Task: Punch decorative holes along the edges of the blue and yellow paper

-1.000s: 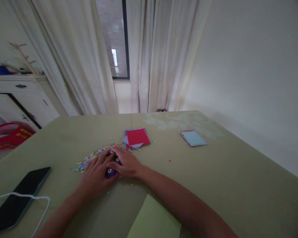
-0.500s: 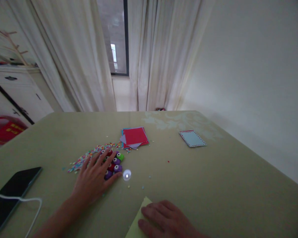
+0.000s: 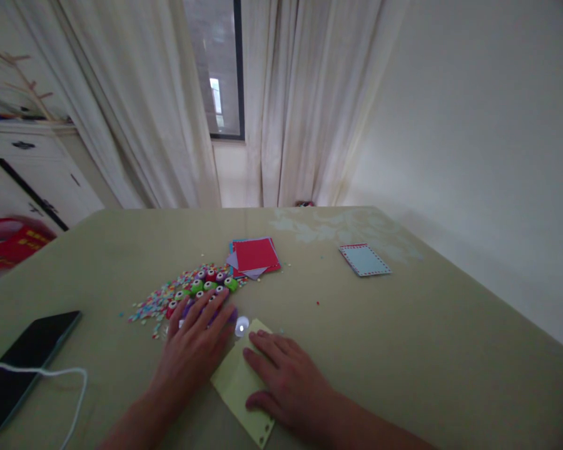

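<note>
My left hand (image 3: 194, 340) lies with fingers spread over a cluster of red, green and purple round toys with white eyes (image 3: 209, 285), partly hiding them. My right hand (image 3: 284, 378) rests flat, fingers stretched, on a yellow-green sheet of paper (image 3: 237, 381) with dark holes or dots near its lower corner. A small clear round piece with a bright spot (image 3: 241, 326) sits between the toys and the sheet's far corner. Behind my left fingers spreads a heap of tiny multicoloured bits (image 3: 152, 303).
Beyond the toys lies a stack of red, blue and lilac square cards (image 3: 256, 254). Pale blue cards with a dashed border (image 3: 365, 260) are further right. A black phone (image 3: 30, 359) with a white cable (image 3: 51, 373) across it is at the left. A red speck (image 3: 318, 303) lies mid-table.
My right hand left the toys, went to the yellow-green sheet and has slid it forward and left toward them. My left hand has shifted right and nearer, uncovering more toys.
</note>
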Demonstrator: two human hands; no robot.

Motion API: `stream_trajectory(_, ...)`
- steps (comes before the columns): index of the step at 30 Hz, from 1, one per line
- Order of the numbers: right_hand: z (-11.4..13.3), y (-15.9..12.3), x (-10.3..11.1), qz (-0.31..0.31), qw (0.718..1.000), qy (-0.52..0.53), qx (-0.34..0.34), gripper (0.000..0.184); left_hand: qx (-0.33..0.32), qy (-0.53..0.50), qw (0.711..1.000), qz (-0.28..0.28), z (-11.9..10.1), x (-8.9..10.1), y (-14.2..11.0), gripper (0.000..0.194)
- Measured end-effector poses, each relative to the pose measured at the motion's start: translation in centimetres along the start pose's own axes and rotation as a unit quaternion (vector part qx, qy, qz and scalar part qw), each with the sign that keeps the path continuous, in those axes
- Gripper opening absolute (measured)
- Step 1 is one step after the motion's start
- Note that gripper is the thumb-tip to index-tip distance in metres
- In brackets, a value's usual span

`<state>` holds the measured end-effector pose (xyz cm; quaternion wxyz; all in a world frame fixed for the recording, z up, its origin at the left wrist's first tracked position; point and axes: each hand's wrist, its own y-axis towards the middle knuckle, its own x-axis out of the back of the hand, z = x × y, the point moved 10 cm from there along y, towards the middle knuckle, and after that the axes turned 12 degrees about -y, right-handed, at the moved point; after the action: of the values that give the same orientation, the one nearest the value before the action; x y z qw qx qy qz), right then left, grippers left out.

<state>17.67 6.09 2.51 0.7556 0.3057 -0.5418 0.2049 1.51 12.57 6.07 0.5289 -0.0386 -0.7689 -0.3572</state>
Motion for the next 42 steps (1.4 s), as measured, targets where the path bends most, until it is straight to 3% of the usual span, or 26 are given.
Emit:
stream_trajectory(3, -1.2, -0.1, 1.6, -0.049, 0.997, 0.036, -0.044, 0.068, 0.001, -0.02, 1.0, -0.014, -0.6, 0.6, -1.3, 0.031)
stream_trajectory(6, -3.0, -0.3, 3.9, -0.11, 0.977, 0.143, -0.118, 0.057, 0.018, -0.044, 0.998, -0.038, -1.7, 1.9, -1.9, 0.029)
stream_trajectory(10, -3.1, -0.6, 4.1, -0.121, 0.938, 0.284, -0.158, 0.06, -0.032, -0.17, 0.983, -0.063, -6.7, 2.7, -2.9, 0.03)
stream_trajectory(13, -2.3, -0.7, 3.3, -0.085, 0.93, 0.312, -0.172, 0.035, -0.079, -0.259, 0.962, -0.032, -10.2, 1.6, -3.7, 0.034)
stream_trajectory(15, -2.8, -0.9, 3.2, -0.078, 0.923, 0.322, -0.197, 0.028, -0.072, -0.264, 0.96, -0.055, -10.3, 1.5, -3.7, 0.029)
stream_trajectory(17, -4.3, -1.2, 3.3, -0.079, 0.9, 0.355, -0.239, 0.041, -0.074, -0.238, 0.966, -0.061, -9.6, 1.7, -3.4, 0.021)
stream_trajectory(19, -6.0, -1.3, 3.4, -0.071, 0.873, 0.399, -0.27, 0.05, -0.117, -0.2, 0.973, -0.004, -9.5, 1.3, -3.1, 0.028)
stream_trajectory(21, -7.2, -1.0, 3.7, -0.053, 0.863, 0.421, -0.272, 0.048, -0.163, -0.157, 0.972, 0.061, -9.2, 0.7, -3.3, 0.046)
stream_trajectory(23, -8.1, -0.9, 4.2, -0.038, 0.873, 0.407, -0.267, 0.043, -0.158, -0.124, 0.976, 0.084, -8.0, 0.5, -3.5, 0.055)
stream_trajectory(27, -9.0, -0.7, 5.1, -0.014, 0.915, 0.319, -0.245, 0.036, -0.081, -0.098, 0.989, 0.081, -5.4, 0.1, -3.9, 0.056)
stream_trajectory(32, -8.9, -0.7, 4.6, 0.004, 0.943, 0.252, -0.217, 0.031, -0.08, -0.118, 0.984, 0.107, -5.5, -1.3, -4.6, 0.071)
stream_trajectory(38, -8.3, -0.7, 4.7, -0.009, 0.962, 0.203, -0.182, 0.026, -0.048, -0.145, 0.983, 0.104, -4.8, -1.8, -4.5, 0.061)
stream_trajectory(42, -7.8, -0.5, 5.2, -0.011, 0.963, 0.201, -0.179, 0.024, -0.062, -0.138, 0.984, 0.092, -4.9, -1.5, -4.4, 0.059)
